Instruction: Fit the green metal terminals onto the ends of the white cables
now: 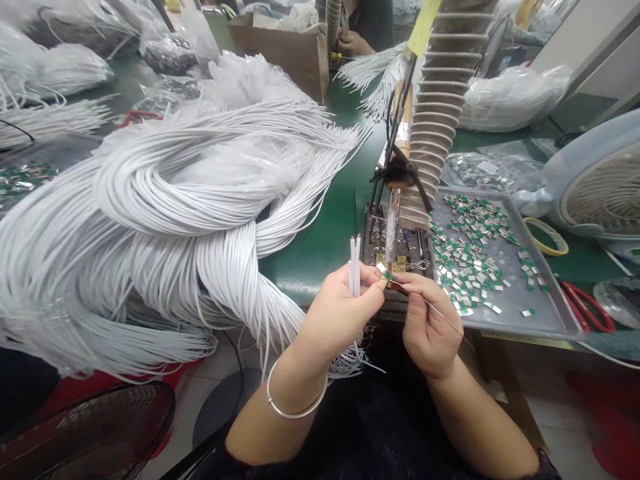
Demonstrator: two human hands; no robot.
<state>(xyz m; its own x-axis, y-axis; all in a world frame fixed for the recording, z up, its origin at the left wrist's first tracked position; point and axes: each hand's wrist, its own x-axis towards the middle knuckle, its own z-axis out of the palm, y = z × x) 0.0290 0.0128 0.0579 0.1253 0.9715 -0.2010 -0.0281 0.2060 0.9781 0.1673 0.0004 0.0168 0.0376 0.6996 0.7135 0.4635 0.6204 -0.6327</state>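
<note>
My left hand (340,317) is shut on a few white cables (355,267), whose ends stand upright above my fingers. A small green and silver metal clip (384,272) sits at my left fingertips, close to my right hand (430,327). That hand pinches a thin metal wire (430,305) running across my fingers. The tip of a soldering iron (393,230) hangs just above the gap between my hands. A large mass of coiled white cable (165,253) lies to the left of my hands.
A grey metal tray (555,310) holds several green and silver clips to the right. A ribbed hose (435,113) rises behind the iron. Plastic bags, a cardboard box, a fan, a tape roll and red-handled scissors stand around. A co-worker's hand (353,44) shows at the far side.
</note>
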